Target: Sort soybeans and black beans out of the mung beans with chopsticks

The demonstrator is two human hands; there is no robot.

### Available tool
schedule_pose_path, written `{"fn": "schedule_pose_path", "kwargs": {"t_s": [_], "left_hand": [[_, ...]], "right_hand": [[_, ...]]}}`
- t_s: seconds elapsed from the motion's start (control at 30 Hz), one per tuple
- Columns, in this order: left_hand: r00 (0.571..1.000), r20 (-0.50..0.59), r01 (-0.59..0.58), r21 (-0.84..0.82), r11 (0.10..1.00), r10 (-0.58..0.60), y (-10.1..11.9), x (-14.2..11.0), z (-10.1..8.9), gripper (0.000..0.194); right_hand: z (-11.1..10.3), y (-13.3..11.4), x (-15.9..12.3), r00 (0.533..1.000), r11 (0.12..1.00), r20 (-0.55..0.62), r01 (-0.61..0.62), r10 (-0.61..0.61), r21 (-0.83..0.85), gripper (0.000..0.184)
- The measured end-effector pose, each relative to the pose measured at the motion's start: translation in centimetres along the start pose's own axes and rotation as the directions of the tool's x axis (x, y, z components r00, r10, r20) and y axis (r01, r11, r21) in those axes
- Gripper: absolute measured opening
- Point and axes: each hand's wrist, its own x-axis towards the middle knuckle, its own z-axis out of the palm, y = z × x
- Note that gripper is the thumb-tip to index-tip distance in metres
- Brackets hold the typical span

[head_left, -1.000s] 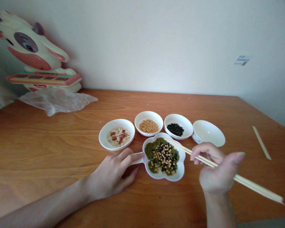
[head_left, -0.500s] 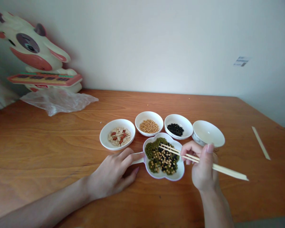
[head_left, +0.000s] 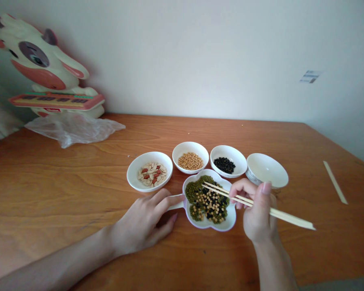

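A white, lilac-rimmed, flower-shaped dish with a white handle stands on the brown wooden desk, filled with mixed green, black and tan beans. The grip of the right hand holds two pale wooden chopsticks, tips slightly parted at the beans. The left hand lays fingers over the handle; how firmly its grip closes, I cannot tell.

Handle partly hidden, label seemingly blurred

Light is diffuse; tabletop shows pale glare at eight o'clock; toy cow at ten o'clock appears stretched.
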Motion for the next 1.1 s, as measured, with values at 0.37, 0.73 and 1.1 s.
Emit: {"fn": "schedule_pose_path", "kwargs": {"t_s": [0.37, 0.73, 1.1], "left_hand": [[1.0, 0.009, 0.014, 0.002, 1.0, -0.014, -0.21, 0.0, 0.15, 0.054], [1.0, -0.002, 0.001, -0.002, 1.0, -0.001, -0.08, 0.01, 0.02, 0.053], [1.0, 0.004, 0.005, -0.003, 1.0, -0.005, -0.03, -0.04, 0.06, 0.053]], "right_hand": [[-0.05, -0.1, -0.02, 1.0, 1.0, -0.014, 0.011, -0.011, -0.013, 0.09], [0.09, -0.07, 0.05, 1.0, 1.0, -0.007, 0.008, -0.008, 0.01, 0.089], [0.04, -0.6, -0.12, 0.998, 0.998, -0.046, 0.041, -0.043, -0.044, 0.09]]}}
